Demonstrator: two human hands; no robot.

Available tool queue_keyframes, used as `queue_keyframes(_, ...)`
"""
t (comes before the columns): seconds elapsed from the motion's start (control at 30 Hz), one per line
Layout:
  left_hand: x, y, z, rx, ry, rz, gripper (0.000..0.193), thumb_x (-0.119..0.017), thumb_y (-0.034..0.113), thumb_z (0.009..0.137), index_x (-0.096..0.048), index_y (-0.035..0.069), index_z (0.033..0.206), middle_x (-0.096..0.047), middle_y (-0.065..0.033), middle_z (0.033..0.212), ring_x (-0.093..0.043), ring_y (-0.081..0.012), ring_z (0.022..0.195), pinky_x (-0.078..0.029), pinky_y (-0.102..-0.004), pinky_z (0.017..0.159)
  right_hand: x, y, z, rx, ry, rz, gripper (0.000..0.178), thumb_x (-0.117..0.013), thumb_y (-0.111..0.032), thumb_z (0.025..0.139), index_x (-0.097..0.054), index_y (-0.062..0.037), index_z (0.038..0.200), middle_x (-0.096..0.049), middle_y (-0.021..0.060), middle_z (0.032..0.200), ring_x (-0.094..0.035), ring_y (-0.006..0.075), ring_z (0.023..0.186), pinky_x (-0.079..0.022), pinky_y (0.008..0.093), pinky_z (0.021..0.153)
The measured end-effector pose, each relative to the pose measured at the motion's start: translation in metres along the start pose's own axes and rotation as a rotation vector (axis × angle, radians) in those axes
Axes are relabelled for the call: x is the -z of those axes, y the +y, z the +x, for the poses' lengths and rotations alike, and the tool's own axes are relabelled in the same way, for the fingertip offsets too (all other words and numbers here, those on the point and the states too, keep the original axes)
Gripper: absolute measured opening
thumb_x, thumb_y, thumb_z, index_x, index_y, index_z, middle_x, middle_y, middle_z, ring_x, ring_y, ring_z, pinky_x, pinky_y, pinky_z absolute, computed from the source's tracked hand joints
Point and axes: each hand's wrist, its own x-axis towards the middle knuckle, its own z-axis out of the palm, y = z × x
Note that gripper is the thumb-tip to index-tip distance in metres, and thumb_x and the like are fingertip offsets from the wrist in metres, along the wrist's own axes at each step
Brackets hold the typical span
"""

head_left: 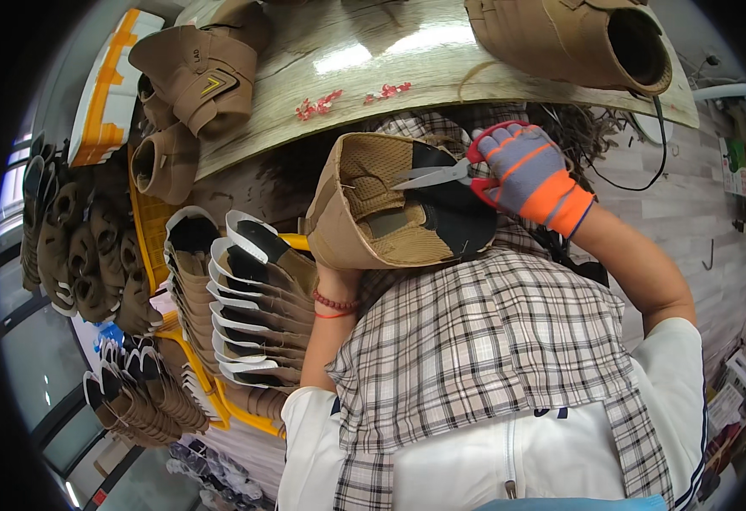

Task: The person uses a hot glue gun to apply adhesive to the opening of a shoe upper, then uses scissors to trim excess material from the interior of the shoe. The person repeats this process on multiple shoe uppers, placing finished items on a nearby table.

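Head: right fist around scissors

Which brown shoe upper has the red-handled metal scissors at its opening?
The mesh-lined brown upper above the plaid cloth apron; the orange-and-grey-gloved right hand holds the scissors at its opening alone.

The scissors are reaching into the held upper, while the right hand is sitting just right of it. Beyond the held upper, the table is stretching across, bearing scraps. Another upper is lying beyond it to the right. Nested uppers are standing to its left; the apron is spreading on its near side.
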Motion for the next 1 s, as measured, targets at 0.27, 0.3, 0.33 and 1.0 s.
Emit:
queue_keyframes(0.27, -0.001, 0.018, 0.003, 0.299, 0.088, -0.697, 0.039, -0.051, 0.028, 0.1, -0.048, -0.001, 0.126, -0.06, -0.011, 0.117, -0.059, -0.0197, 0.108, -0.052, -0.0338, 0.09, -0.008, -0.005, 0.005, -0.088, -0.19, -0.05, 0.03, -0.075, -0.03, 0.071, -0.066, -0.0175, 0.096, -0.067, 0.0051, 0.087, -0.063, 0.0239, 0.088, -0.045, 0.0362, 0.083)
queue_keyframes(0.3, -0.002, 0.022, 0.003, 0.338, 0.104, -0.801, 0.039, -0.051, 0.028, 0.1, -0.048, 0.0, 0.126, -0.06, -0.0108, 0.117, -0.059, -0.0198, 0.108, -0.051, -0.0336, 0.091, -0.006, -0.003, 0.002, -0.116, -0.204, -0.05, 0.029, -0.075, -0.03, 0.071, -0.066, -0.0176, 0.096, -0.067, 0.005, 0.088, -0.063, 0.0239, 0.088, -0.045, 0.0361, 0.083)
queue_keyframes(0.33, -0.002, 0.024, 0.0, 0.363, 0.118, -0.881, 0.039, -0.052, 0.028, 0.1, -0.048, 0.0, 0.126, -0.061, -0.0106, 0.116, -0.059, -0.0199, 0.108, -0.051, -0.0334, 0.091, -0.003, -0.003, 0.001, -0.143, -0.217, -0.049, 0.029, -0.075, -0.03, 0.072, -0.066, -0.0178, 0.096, -0.067, 0.0049, 0.088, -0.063, 0.0238, 0.088, -0.045, 0.036, 0.084)
queue_keyframes(1.0, -0.001, 0.016, -0.002, 0.323, 0.119, -0.966, 0.037, -0.053, 0.027, 0.099, -0.049, 0.001, 0.126, -0.06, -0.0095, 0.116, -0.06, -0.0188, 0.103, -0.053, -0.0341, 0.086, 0.006, -0.02, 0.005, -0.107, -0.205, -0.08, 0.029, -0.072, -0.036, 0.075, -0.069, -0.0137, 0.094, -0.068, 0.0092, 0.087, -0.064, 0.0272, 0.086, -0.05, 0.0395, 0.079)
